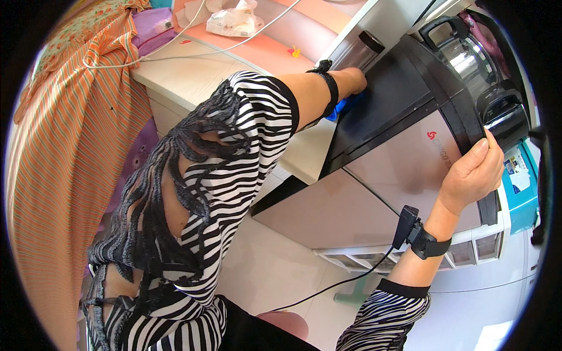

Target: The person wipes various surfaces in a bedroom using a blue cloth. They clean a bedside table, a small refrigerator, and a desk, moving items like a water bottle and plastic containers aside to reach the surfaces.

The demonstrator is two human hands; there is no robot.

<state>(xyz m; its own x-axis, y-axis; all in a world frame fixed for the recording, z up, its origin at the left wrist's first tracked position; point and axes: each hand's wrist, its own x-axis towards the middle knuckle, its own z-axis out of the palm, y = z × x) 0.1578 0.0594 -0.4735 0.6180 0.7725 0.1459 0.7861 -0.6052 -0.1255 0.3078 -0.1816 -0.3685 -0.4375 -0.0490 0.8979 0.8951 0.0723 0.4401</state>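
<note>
My left arm stretches away to the far side of a black and grey cabinet. There my left hand curls down beside its far top edge, fingertips out of sight. Bright blue cloth bunches out from under this hand. On the right, my right hand grips the cabinet's near black edge, thumb on the front and fingers bent around the rim. A black strap with a small device sits on the right wrist, its cable hanging down.
A clear bottle with a dark lid stands behind the left hand. Glass-sided pots sit on the cabinet's right. A pale desk carries a tissue pack and white cables. An orange striped curtain hangs left.
</note>
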